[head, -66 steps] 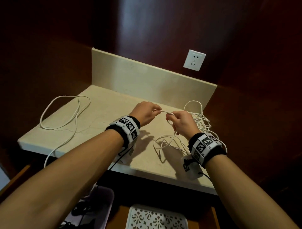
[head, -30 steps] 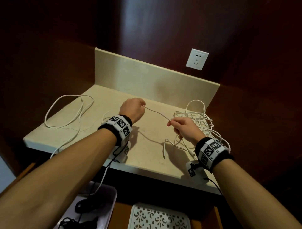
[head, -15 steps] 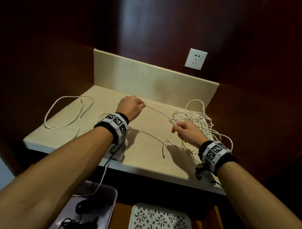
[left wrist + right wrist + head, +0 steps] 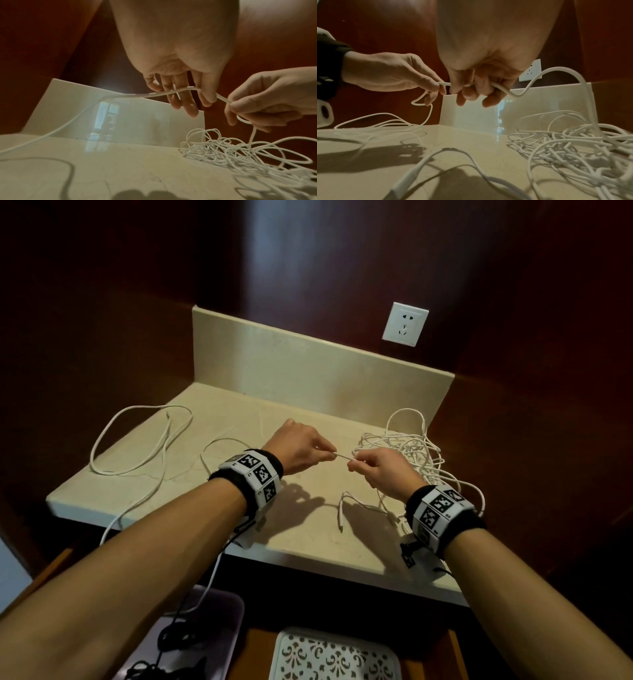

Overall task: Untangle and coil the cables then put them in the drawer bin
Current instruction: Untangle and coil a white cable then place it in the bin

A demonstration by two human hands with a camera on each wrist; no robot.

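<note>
A thin white cable runs between my two hands above the beige countertop. My left hand pinches it between thumb and forefinger, and the cable passes under its fingers. Close beside it, my right hand pinches the same cable with curled fingers. Right of that hand lies the white tangle, also seen as the tangle and the tangle. The pulled-out length loops over the left side and hangs off the front edge. A loose plug end rests near the front.
A white wall socket sits above the beige backsplash. Dark wood panels close in both sides. Below the counter, an open drawer holds a purple bin with black cables and a white patterned tray.
My left hand had drawn the cable out leftward; now it has come back right and pinches it close to my right hand. More slack lies looped on the left.
</note>
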